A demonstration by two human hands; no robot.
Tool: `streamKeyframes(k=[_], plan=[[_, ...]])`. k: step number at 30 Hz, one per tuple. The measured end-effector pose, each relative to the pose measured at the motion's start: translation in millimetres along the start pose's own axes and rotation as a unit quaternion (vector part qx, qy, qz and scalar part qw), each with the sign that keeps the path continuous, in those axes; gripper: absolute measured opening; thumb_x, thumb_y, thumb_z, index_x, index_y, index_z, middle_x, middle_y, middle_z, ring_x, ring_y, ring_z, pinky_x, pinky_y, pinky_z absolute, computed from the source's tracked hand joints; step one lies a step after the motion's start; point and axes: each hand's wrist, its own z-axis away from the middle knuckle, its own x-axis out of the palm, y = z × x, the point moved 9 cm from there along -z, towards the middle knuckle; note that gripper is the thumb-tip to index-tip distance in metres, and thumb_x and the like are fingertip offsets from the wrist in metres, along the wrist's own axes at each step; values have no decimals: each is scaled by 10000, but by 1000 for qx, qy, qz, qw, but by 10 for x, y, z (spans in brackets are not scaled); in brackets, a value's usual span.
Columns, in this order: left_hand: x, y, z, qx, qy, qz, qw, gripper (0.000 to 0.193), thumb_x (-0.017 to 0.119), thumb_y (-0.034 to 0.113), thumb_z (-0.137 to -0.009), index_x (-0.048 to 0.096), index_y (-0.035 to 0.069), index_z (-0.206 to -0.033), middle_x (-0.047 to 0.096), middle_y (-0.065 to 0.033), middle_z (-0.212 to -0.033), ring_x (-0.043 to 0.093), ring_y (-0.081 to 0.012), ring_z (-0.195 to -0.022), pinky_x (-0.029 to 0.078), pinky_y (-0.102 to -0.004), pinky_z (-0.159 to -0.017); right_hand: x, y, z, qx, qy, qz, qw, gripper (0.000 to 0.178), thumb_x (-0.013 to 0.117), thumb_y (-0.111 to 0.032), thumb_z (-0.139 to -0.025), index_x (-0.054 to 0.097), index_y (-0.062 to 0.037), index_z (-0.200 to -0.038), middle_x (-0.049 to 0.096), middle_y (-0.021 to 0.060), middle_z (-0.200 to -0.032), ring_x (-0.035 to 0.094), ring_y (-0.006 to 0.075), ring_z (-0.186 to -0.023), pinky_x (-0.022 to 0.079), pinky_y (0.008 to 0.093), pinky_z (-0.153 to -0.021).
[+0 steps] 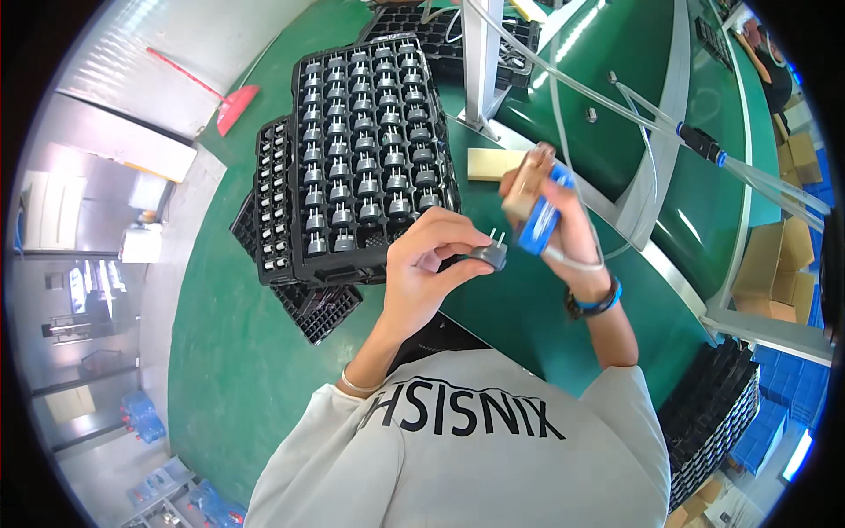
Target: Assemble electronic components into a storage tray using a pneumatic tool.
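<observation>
My left hand is closed, pinching a small black plug between thumb and fingertips, its metal pins pointing up. Just to the right, my right hand is wrapped around a blue and copper-brown hand tool with a thin clear hose running from it. The tool is smeared by motion and its working end cannot be made out. Tool and plug are apart. Left of both hands, a large black tray holds rows of similar black plugs with pins up, a gap showing in its nearest row.
A narrower black tray with small pale-tipped parts lies under the large tray's left side. A yellowish block sits behind my hands, near a white metal post. Air hoses cross at right. Stacked black trays stand at lower right.
</observation>
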Motion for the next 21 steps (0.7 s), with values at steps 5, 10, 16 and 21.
streamKeyframes(k=[5, 10, 16, 21], plan=[[63, 23, 32, -12, -12, -23, 1000, 296, 674, -132, -639, 612, -32, -911, 514, -100, -948, 561, -180, -859, 510, -275, -760, 142, 138, 151, 55, -51, 51, 996, 429, 512, -358, -823, 461, -29, -1093, 542, 74, -967, 541, 119, -846, 442, 235, -714], [34, 25, 113, 18, 1, -73, 997, 321, 687, -135, -608, 615, -23, -900, 525, -110, -940, 560, -193, -867, 503, -275, -752, 198, 220, 240, 70, -59, 76, 993, 403, 501, -333, -831, 468, -17, -1080, 534, 79, -982, 533, 118, -857, 447, 239, -721], [-91, 392, 150, 94, 96, -291, 947, 376, 744, 22, -619, 608, 40, -969, 590, -90, -944, 561, -209, -844, 459, -285, -715, -26, 64, 96, -53, -18, 79, 995, 393, 543, -249, -853, 419, -18, -1146, 534, 86, -996, 548, 154, -894, 477, 296, -771], [-766, 650, 151, -16, 59, -654, 754, 196, 653, 61, -699, 625, 69, -894, 564, -59, -915, 514, -239, -878, 423, -338, -776, -1046, -98, -511, -276, 67, 499, 819, 332, 578, -139, -826, 485, 40, -1091, 588, 70, -953, 575, 115, -826, 464, 260, -702]])
